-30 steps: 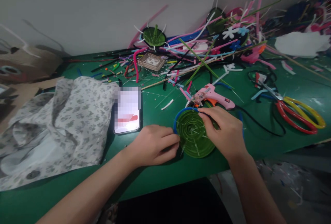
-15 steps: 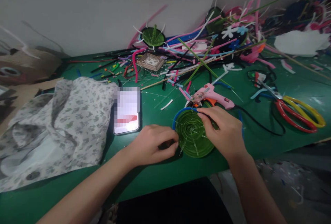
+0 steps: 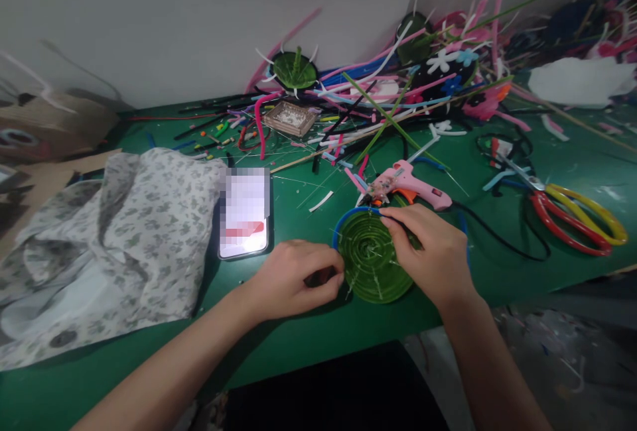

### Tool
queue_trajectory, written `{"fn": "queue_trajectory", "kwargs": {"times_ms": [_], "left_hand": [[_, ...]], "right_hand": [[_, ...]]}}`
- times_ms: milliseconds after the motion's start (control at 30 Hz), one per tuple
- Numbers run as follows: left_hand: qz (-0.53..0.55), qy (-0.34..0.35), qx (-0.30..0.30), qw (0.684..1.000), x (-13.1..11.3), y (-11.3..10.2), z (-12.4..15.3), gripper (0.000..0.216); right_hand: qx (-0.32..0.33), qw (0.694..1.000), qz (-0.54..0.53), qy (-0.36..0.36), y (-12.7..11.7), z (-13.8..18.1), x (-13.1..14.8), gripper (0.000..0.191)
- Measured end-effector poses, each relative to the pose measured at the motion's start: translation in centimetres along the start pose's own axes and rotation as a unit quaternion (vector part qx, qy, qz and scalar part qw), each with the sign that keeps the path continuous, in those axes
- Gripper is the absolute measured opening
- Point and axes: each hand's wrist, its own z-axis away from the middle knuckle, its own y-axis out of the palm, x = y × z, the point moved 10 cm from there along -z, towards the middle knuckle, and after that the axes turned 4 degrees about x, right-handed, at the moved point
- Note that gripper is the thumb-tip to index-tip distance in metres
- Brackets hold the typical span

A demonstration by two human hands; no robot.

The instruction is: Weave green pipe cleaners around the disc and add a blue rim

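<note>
A flat green disc coiled from pipe cleaners (image 3: 371, 278) lies near the table's front edge, with clear strands of glue across it. Round its upper left rim runs a blue pipe cleaner (image 3: 343, 219), whose far part shows again beyond my right hand (image 3: 430, 252). My right thumb and index finger pinch that blue strip against the top of the rim. At the disc's left edge, my left hand (image 3: 303, 278) is closed, its curled fingers and thumb gripping the edge where the blue strip goes out of sight. Just behind the disc lies a pink glue gun (image 3: 418, 189).
Scissors with red and yellow handles (image 3: 572, 219) lie at the right, near the glue gun's black cord (image 3: 502, 235). A phone (image 3: 243, 212) and a patterned cloth (image 3: 154, 219) are at the left. Loose pipe cleaners and a small square tray (image 3: 290, 119) crowd the back.
</note>
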Motion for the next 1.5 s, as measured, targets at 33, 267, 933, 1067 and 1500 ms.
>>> {"fn": "queue_trajectory", "kwargs": {"times_ms": [33, 267, 933, 1067, 1500], "left_hand": [[0.009, -0.006, -0.005, 1.000, 0.1, -0.1, 0.0, 0.005], [0.081, -0.071, -0.087, 0.990, 1.7, -1.3, 0.6, 0.008], [0.101, -0.079, -0.085, 0.988, 1.8, -1.0, 0.6, 0.007], [0.103, -0.082, -0.070, 0.989, 1.8, -1.0, 0.7, 0.005], [0.017, -0.140, -0.017, 0.990, 3.5, -0.8, 0.5, 0.028]], "right_hand": [[0.001, 1.000, 0.002, 0.000, 0.0, 0.0, 0.0, 0.019], [-0.001, 1.000, 0.004, -0.003, 0.0, -0.1, 0.0, 0.020], [0.002, 1.000, 0.010, -0.006, 0.0, -0.1, 0.0, 0.019], [-0.008, 1.000, 0.019, -0.001, -0.2, 0.0, 0.1, 0.018], [-0.081, 0.995, 0.057, 0.020, -2.3, 0.2, 0.5, 0.015]]}}
